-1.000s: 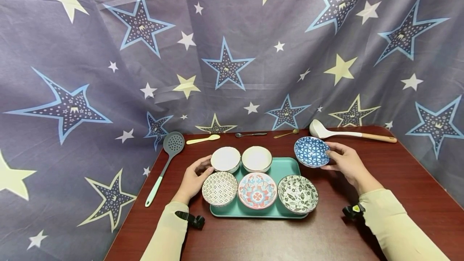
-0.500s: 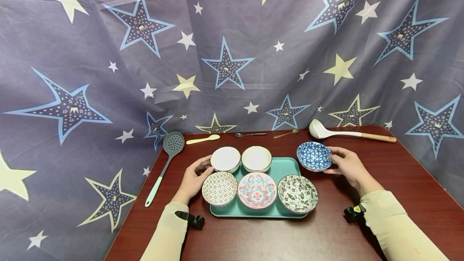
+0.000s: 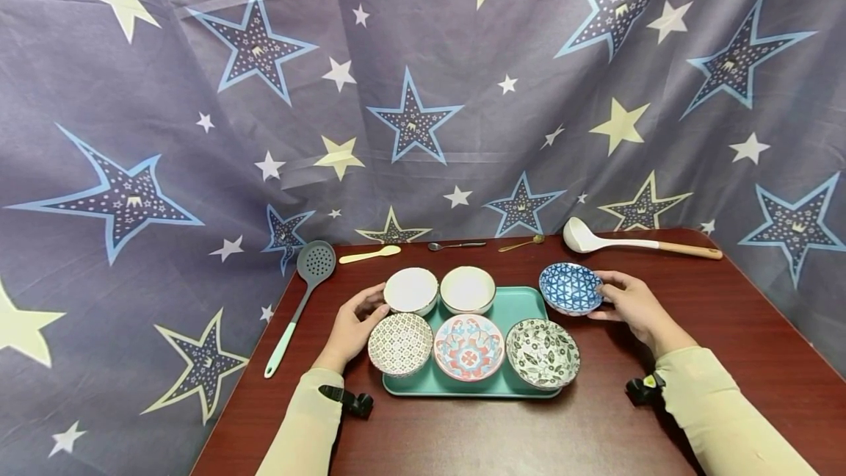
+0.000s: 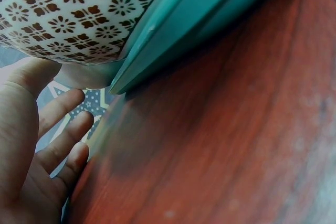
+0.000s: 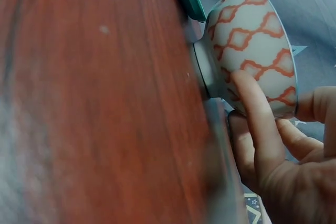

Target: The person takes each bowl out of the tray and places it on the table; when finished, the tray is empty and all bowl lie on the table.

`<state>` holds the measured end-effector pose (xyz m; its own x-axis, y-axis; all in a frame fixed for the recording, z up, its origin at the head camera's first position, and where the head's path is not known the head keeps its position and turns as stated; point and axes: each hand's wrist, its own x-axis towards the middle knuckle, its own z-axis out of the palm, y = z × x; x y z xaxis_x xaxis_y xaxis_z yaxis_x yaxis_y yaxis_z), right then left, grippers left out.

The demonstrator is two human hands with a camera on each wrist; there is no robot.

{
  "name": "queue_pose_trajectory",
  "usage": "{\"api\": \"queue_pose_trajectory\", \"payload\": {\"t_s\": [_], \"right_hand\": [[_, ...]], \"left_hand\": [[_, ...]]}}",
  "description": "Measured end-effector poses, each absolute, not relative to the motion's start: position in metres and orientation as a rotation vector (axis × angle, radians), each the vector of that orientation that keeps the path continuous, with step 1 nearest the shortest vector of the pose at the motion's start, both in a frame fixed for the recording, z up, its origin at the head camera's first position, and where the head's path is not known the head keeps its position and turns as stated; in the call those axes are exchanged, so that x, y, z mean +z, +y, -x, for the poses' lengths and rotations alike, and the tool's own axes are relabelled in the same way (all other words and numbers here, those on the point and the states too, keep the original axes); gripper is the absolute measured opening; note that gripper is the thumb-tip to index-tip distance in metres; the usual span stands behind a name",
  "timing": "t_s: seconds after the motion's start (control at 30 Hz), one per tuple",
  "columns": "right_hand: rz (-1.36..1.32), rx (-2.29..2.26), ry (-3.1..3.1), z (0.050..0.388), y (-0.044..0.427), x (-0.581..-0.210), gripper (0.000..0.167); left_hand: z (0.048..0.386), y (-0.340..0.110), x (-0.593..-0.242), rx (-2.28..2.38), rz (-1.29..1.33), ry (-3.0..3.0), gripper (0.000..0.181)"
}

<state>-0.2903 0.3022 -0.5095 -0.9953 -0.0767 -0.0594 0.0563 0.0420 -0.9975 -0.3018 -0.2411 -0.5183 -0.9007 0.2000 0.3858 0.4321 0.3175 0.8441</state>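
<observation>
My right hand (image 3: 631,305) holds the blue-patterned bowl (image 3: 570,288) by its right side, just right of the teal tray (image 3: 522,303). The right wrist view shows the red-patterned outside of this bowl (image 5: 252,51) upright at the table surface, thumb at its rim and fingers against its side. My left hand (image 3: 353,325) touches the left side of the white bowl (image 3: 411,290) at the tray's back left, fingers loosely bent. In the left wrist view that hand (image 4: 47,145) lies beside the brown-patterned bowl (image 4: 79,14); its fingertips are spread.
The tray also bears a cream bowl (image 3: 468,289), a red-and-blue bowl (image 3: 469,347) and a leaf-patterned bowl (image 3: 543,353). A grey skimmer (image 3: 316,263) lies at left; a yellow spoon (image 3: 370,254), two small spoons and a white ladle (image 3: 581,236) lie along the back.
My right hand has brought the blue-patterned bowl down and slightly toward the front, then a touch back left. The left hand and the bowls on the tray have not moved.
</observation>
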Motion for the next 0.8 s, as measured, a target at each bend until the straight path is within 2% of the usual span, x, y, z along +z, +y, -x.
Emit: {"api": "queue_pose_trajectory", "payload": {"t_s": [0.8], "right_hand": [[0.046, -2.040, 2.280, 0.2917, 0.3110, -0.5046, 0.053]], "left_hand": [[0.3009, -0.2414, -0.5177, -1.630, 0.588, -2.372, 0.047]]}}
